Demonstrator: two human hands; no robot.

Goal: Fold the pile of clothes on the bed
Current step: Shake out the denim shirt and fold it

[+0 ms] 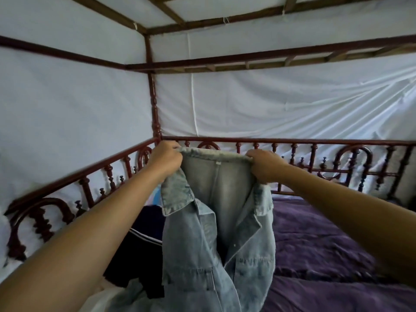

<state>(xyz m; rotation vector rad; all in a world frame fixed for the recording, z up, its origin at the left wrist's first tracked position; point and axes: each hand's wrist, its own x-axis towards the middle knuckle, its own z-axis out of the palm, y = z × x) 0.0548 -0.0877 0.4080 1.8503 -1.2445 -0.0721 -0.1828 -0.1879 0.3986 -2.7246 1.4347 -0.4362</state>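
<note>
A light blue denim jacket (213,233) hangs in the air in front of me, open at the front, with its collar flaps falling to both sides. My left hand (165,159) grips its upper left edge, near the shoulder. My right hand (264,165) grips the upper right edge at the same height. The jacket's lower part reaches down to the bed, over a dark navy garment with white stripes (139,248). Something white (105,296) lies at the bottom left under them.
A purple cover (326,248) lies over the bed to the right. A dark red wooden railing (292,140) runs along the far side and the left side. White cloth hangs behind it on a canopy frame (225,58).
</note>
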